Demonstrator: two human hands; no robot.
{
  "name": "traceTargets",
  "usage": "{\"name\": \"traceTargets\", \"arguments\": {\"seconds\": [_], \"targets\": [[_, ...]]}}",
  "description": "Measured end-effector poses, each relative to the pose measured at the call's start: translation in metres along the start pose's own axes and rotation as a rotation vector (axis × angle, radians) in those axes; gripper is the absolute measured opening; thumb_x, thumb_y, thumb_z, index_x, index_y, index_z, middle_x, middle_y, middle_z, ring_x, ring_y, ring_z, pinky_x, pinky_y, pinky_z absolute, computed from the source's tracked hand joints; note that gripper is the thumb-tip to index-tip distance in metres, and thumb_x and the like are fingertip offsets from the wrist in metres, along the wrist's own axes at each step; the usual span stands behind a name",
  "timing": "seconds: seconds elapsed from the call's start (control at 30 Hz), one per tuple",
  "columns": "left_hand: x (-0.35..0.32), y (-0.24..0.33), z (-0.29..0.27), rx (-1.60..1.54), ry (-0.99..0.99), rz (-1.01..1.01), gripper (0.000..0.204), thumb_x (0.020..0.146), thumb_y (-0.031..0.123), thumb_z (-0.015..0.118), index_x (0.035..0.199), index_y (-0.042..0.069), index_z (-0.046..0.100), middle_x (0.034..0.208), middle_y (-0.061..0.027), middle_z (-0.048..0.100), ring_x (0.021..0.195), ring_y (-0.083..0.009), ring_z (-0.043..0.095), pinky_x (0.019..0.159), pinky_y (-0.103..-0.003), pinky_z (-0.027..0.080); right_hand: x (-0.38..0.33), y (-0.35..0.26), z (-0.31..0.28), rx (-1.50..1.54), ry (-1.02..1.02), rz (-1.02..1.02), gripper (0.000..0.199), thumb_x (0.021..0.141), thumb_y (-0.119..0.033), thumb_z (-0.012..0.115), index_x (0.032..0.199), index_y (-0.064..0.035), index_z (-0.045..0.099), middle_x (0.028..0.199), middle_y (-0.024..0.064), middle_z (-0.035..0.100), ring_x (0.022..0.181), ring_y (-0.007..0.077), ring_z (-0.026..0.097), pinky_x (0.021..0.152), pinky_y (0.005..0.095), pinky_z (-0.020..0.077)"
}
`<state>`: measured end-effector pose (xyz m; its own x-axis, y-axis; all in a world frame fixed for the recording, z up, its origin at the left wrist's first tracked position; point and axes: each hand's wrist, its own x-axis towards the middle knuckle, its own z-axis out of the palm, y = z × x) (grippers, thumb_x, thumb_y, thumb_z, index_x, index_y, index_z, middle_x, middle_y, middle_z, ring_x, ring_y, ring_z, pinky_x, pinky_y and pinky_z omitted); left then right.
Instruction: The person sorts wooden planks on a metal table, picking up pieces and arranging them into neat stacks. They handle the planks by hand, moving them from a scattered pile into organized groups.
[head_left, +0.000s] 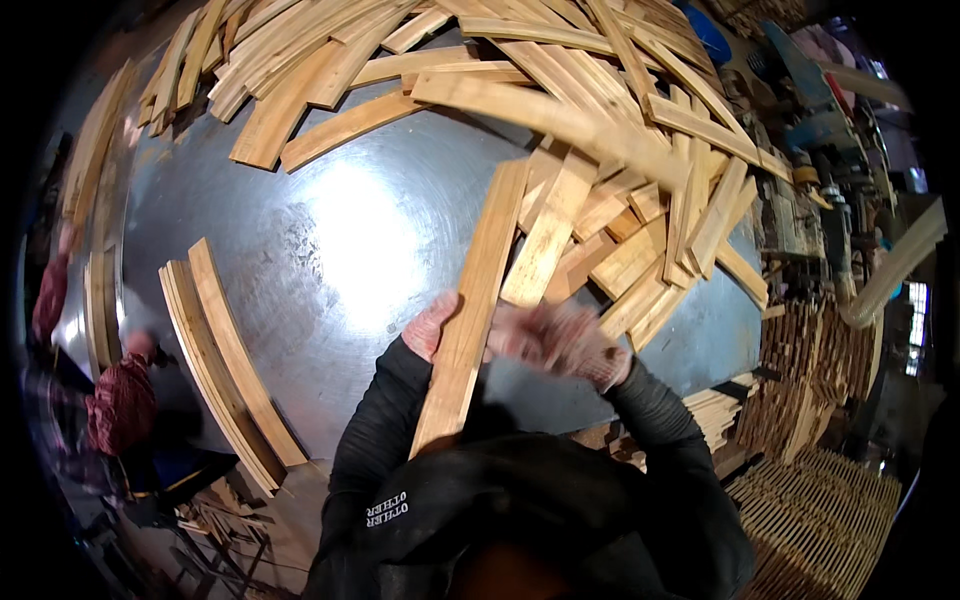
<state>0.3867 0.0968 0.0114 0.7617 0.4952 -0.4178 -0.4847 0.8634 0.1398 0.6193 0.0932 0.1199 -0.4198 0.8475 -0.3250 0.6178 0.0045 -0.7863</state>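
head view shows the left hand (432, 325) closed around a long wooden slat (470, 310) lying over the metal table (330, 230), the blurred right hand (560, 340) just beside it, grip unclear, loose slats (620, 200) heaped beyond.

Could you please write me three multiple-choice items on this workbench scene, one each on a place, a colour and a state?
1. Where do the two stacked curved slats lie?
A. left of the hands
B. on the far pile
C. on the floor

2. What colour is the tabletop?
A. green
B. shiny grey metal
C. white

3. What does the left hand do?
A. rests flat
B. hangs free
C. grips a long wooden slat

Answers: 1 A, they lie apart at the table's left edge. 2 B, it reflects light. 3 C, fingers wrap the slat; the right hand is blurred.
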Motion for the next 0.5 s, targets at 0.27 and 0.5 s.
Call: {"name": "traceTargets", "arguments": {"seconds": [0.27,0.5], "targets": [[-0.024,0.034,0.0,0.435,0.301,0.203,0.044,0.083,0.011,0.068,0.124,0.001,0.055,0.094,-0.0132,0.067,0.076,-0.0232,0.068,0.068,-0.037,0.058,0.193,0.11,-0.115,-1.003,0.3,0.357,0.07,0.08,-0.028,0.071,0.139,-0.0104,0.039,0.127,0.0182,0.056,0.112,0.0391,0.061,0.088,0.0468,0.0516],[0.01,0.038,-0.022,0.433,0.738,0.807,0.041,0.096,0.032,0.061,0.124,0.003,0.057,0.107,-0.0104,0.064,0.093,-0.0188,0.062,0.082,-0.032,0.053,0.158,0.0,-0.068,-0.381,-0.172,0.291,0.07,0.093,-0.059,0.049,0.138,-0.0055,0.044,0.1,0.0186,0.067,0.093,0.0228,0.067,0.08,0.0329,0.0538]]}}
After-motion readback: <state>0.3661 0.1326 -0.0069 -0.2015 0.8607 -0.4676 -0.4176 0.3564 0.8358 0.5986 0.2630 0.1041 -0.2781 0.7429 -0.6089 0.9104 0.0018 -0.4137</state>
